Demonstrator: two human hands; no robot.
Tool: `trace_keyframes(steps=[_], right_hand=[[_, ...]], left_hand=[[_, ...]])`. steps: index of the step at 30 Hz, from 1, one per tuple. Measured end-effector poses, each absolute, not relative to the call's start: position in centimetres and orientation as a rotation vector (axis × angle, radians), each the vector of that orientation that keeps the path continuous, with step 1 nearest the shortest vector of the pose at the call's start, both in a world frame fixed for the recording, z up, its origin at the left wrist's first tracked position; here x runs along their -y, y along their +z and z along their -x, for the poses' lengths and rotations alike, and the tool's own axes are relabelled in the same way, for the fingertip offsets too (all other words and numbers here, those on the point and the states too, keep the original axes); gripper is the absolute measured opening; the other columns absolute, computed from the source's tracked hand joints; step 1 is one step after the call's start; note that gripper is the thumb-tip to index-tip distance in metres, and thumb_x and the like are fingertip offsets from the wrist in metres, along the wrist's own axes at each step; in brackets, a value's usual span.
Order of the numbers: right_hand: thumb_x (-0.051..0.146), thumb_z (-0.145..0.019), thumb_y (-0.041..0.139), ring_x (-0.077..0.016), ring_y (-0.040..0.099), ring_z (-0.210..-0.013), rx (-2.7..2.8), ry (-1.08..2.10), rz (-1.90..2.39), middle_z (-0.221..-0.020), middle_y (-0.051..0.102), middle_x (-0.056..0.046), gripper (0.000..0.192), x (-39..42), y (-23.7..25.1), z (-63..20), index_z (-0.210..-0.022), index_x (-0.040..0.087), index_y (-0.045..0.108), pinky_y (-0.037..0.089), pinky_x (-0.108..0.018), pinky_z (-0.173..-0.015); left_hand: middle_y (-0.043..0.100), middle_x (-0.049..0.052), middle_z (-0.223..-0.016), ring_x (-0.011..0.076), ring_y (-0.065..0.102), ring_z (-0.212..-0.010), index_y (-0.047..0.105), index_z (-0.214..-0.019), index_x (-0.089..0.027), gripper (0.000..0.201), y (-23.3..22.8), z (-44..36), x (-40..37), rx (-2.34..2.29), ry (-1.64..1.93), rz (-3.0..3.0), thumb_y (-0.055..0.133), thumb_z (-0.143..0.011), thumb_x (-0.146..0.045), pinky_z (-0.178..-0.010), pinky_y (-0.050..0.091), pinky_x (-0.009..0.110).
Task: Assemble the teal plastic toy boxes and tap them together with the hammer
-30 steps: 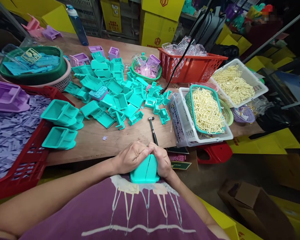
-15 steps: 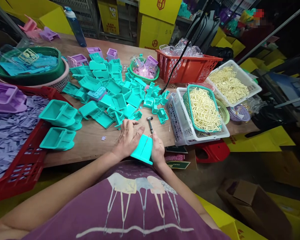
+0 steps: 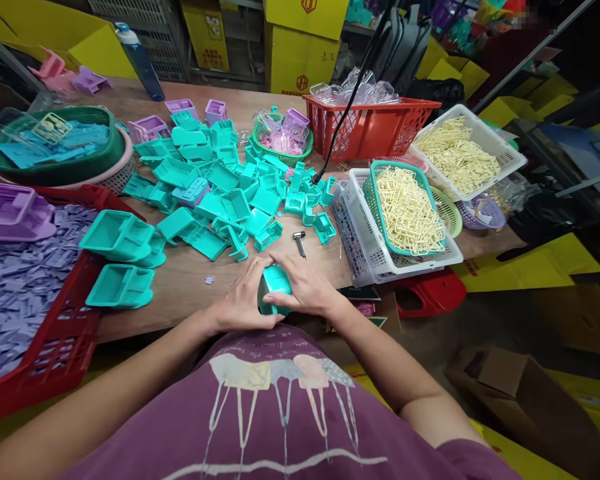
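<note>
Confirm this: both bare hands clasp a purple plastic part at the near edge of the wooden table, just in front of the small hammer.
Wrong colour. In the head view, the left hand and right hand clasp a teal plastic part, not purple, at the wooden table edge, near the small hammer.

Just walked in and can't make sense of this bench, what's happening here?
A person presses a teal plastic moulded piece against the near edge of the wooden table, the left hand and right hand clasped over it. A small metal hammer lies just beyond, before a heap of loose teal plastic parts.
</note>
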State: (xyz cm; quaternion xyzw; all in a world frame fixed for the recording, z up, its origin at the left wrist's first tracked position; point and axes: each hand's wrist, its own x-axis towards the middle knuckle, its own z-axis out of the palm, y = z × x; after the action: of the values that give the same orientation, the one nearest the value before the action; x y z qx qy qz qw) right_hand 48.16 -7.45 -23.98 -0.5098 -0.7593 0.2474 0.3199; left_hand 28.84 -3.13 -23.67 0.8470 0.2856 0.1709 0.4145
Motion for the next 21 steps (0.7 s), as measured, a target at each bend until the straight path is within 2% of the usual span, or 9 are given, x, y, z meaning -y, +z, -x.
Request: trace_keyframes(steps=[2, 6, 9, 12, 16, 18, 21], right_hand=[[0.059, -0.087, 0.065, -0.0319, 0.057, -0.118, 2.087, 0.704, 1.348, -0.129, 0.061, -0.018, 0.073, 7.4, -24.3, -48.1, -0.142, 0.017, 0.045, 0.043, -0.047, -0.103], [0.057, -0.093, 0.059, -0.0282, 0.060, -0.107, 2.116, 0.697, 1.538, -0.112, 0.065, -0.015, 0.061, 7.9, -24.9, -47.5, -0.136, 0.014, 0.054, 0.045, -0.040, -0.096], [0.062, -0.092, 0.057, -0.0271, 0.059, -0.098, 2.158, 0.659, 1.657, -0.102, 0.063, -0.012, 0.061, 8.5, -25.0, -47.0, -0.131, 0.015, 0.058, 0.045, -0.038, -0.089], [0.062, -0.094, 0.054, -0.0277, 0.058, -0.099, 2.210, 0.628, 1.703, -0.103, 0.065, -0.013, 0.058, 9.0, -25.0, -46.6, -0.128, 0.016, 0.060, 0.045, -0.037, -0.085], [0.056, -0.099, 0.045, -0.0284, 0.061, -0.102, 2.286, 0.634, 1.767, -0.106, 0.068, -0.015, 0.050, 8.8, -24.8, -46.0, -0.122, 0.015, 0.065, 0.045, -0.036, -0.081], [0.056, -0.100, 0.043, -0.0285, 0.062, -0.101, 2.281, 0.659, 1.781, -0.105, 0.070, -0.015, 0.050, 8.2, -25.0, -45.9, -0.119, 0.016, 0.066, 0.045, -0.036, -0.080], [0.055, -0.103, 0.038, -0.0248, 0.063, -0.105, 2.183, 0.758, 1.670, -0.108, 0.070, -0.012, 0.048, 6.7, -26.8, -46.6, -0.117, 0.018, 0.066, 0.045, -0.035, -0.088]], left_hand=[[0.040, 0.019, -0.145, 0.0369, 0.041, -0.139, 0.026, -0.145, -0.018, 0.098, -24.3, -28.8, 4.0, -0.800, 0.407, -2.036, 0.079, -0.065, -0.041, -0.114, 0.039, 0.053], [0.033, 0.023, -0.154, 0.0401, 0.038, -0.142, 0.019, -0.149, -0.016, 0.110, -25.4, -29.2, 5.4, -1.043, 0.300, -1.864, 0.079, -0.064, -0.051, -0.114, 0.038, 0.055], [0.043, 0.020, -0.146, 0.0385, 0.049, -0.134, 0.027, -0.144, -0.016, 0.102, -25.4, -29.4, 5.6, -1.057, 0.246, -1.835, 0.079, -0.061, -0.044, -0.108, 0.045, 0.052], [0.056, 0.014, -0.130, 0.0337, 0.061, -0.116, 0.037, -0.134, -0.019, 0.085, -25.1, -29.2, 5.8, -1.053, 0.237, -1.864, 0.077, -0.062, -0.037, -0.097, 0.052, 0.047], [0.064, 0.011, -0.116, 0.0319, 0.067, -0.104, 0.040, -0.131, -0.020, 0.078, -24.7, -28.9, 6.2, -1.098, 0.151, -1.853, 0.076, -0.064, -0.038, -0.087, 0.055, 0.045], [0.065, 0.011, -0.116, 0.0325, 0.066, -0.108, 0.041, -0.132, -0.019, 0.078, -24.9, -28.9, 6.0, -1.097, 0.139, -1.824, 0.076, -0.065, -0.039, -0.090, 0.055, 0.046], [0.058, 0.016, -0.134, 0.0351, 0.057, -0.126, 0.040, -0.137, -0.018, 0.085, -26.7, -28.9, 4.6, -1.088, 0.224, -1.814, 0.077, -0.064, -0.041, -0.104, 0.048, 0.049]])
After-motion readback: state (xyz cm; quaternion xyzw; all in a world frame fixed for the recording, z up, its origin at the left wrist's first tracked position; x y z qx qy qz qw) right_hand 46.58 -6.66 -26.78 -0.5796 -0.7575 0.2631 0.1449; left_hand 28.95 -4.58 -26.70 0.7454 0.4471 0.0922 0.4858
